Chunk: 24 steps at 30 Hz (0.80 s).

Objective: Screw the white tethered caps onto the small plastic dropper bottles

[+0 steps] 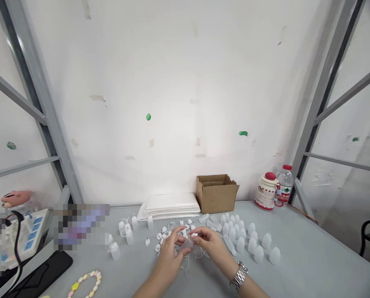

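My left hand (170, 253) and my right hand (211, 244) meet over the grey table (312, 256), both pinching one small translucent plastic bottle (187, 243) between the fingertips. A metal watch (239, 276) sits on my right wrist. Around the hands lie several small white caps with loops (163, 232). To the right stand and lie several empty capless bottles (253, 244). To the left stand a few capped bottles (128, 234).
A stack of white flat bags (171, 205) and an open cardboard box (216, 192) stand at the wall. A decorated mug (266, 191) and water bottle (285, 182) are far right. A black phone (38, 275), bead bracelet (85, 283) and power strip (27, 236) lie left.
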{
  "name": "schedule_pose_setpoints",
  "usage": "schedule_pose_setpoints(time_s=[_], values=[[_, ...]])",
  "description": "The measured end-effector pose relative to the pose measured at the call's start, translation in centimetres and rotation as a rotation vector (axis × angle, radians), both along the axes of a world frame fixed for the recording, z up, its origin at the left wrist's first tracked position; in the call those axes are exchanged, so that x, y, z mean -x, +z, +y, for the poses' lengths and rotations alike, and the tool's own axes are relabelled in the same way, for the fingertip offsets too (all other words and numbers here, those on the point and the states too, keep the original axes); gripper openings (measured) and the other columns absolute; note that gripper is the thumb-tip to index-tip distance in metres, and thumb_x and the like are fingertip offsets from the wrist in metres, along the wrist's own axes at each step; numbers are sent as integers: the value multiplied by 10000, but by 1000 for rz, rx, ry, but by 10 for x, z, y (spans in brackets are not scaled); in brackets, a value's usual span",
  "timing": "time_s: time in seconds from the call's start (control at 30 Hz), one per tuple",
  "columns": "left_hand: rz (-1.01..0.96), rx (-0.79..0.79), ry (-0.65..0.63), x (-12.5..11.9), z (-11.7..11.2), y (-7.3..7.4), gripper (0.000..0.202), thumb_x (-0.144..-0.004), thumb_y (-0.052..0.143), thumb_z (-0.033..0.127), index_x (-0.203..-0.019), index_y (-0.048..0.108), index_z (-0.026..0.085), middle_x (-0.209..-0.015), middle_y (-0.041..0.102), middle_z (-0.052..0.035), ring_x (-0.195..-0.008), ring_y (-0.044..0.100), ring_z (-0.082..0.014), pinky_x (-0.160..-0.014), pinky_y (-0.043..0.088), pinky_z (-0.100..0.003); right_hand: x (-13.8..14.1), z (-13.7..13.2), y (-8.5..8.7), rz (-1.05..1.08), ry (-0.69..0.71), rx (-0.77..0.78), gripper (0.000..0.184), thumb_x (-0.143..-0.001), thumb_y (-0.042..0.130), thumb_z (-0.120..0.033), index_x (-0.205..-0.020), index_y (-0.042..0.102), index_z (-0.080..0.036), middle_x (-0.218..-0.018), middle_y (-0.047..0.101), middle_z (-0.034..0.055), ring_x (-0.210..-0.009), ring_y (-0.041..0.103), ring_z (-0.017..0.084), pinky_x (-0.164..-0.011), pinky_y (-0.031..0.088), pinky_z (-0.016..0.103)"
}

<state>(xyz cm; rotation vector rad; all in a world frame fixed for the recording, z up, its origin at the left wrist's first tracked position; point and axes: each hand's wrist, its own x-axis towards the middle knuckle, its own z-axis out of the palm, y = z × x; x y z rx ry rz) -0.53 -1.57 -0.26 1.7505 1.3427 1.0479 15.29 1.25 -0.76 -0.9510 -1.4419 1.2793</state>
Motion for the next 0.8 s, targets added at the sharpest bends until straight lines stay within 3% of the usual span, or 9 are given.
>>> schedule_pose_setpoints(time_s=[0.3, 0.8], values=[[63, -5, 22, 0, -1, 0, 454, -705, 535, 195, -1154, 475, 229, -847, 659, -13, -879, 551, -200, -881, 341, -346, 3, -2, 2, -39, -39, -28, 329, -653, 635, -511, -665, 664, -183, -606, 619, 4, -606, 558, 164, -611, 441, 282], [71, -15, 12, 2, 1, -4, 451, -731, 513, 215, -1178, 452, 222, -894, 660, -24, -896, 554, -197, -887, 349, -342, 0, -6, 7, -120, -40, -112, 376, -694, 569, -559, -785, 731, -232, -708, 611, 42, -655, 551, 177, -637, 459, 304]])
